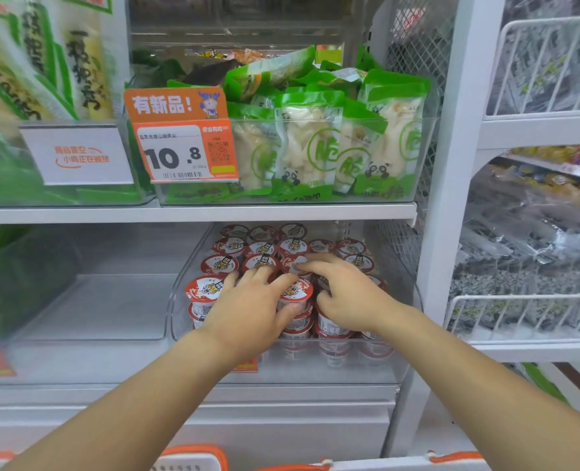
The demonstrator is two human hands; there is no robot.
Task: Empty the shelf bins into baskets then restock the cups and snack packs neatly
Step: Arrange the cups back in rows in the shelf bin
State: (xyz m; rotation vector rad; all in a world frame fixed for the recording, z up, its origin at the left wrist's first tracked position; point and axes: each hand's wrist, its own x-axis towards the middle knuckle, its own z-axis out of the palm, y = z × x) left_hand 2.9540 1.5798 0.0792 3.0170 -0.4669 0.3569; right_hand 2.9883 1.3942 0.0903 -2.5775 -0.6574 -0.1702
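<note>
A clear bin (pixel 180 300) on the lower shelf holds several small cups with red and white tiger lids (pixel 219 265), stacked in layers. Both hands are inside this bin. My left hand (pixel 248 311) is wrapped around a front cup (pixel 295 295), thumb on its side and fingers spread over its lid. My right hand (pixel 346 297) lies beside it, fingers stretched out flat on the lids of the cups further back. On the shelf above, another clear bin (pixel 414 188) is filled with green and white snack packs (pixel 310 147), most standing upright.
An orange price tag reading 10.8 (pixel 185 151) hangs on the upper bin. To the left on the lower shelf stands an empty clear bin (pixel 112 300). White wire baskets (pixel 536 62) of dark packs fill the right rack. Orange-rimmed baskets (pixel 193 458) sit at the bottom edge.
</note>
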